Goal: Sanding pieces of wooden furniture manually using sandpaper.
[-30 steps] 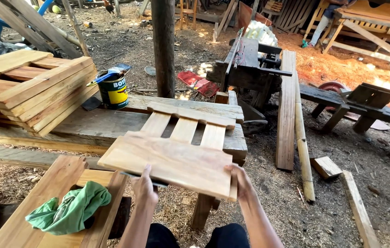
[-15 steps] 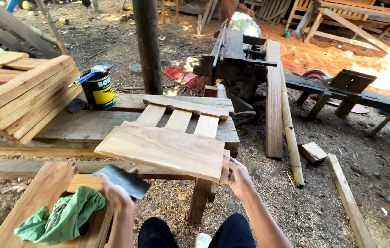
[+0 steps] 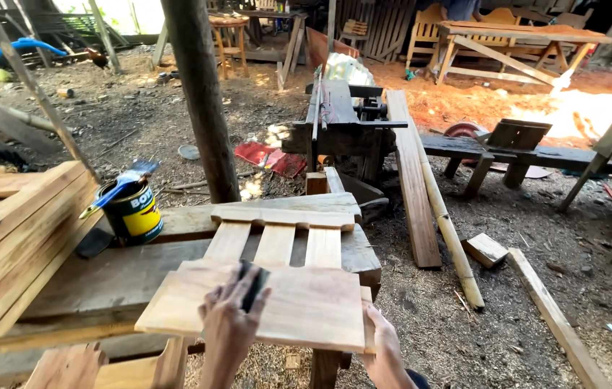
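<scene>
Your left hand (image 3: 228, 324) presses a dark block (image 3: 252, 284) flat on the pale board (image 3: 306, 306), grip clamped; right hand (image 3: 385, 347) grips the board's edge on the tabletop (image 3: 90, 277)

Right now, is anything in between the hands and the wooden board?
Nothing visible. The left hand presses a dark flat block onto the light wooden board, and the right hand grips the board's near right edge directly.
</scene>
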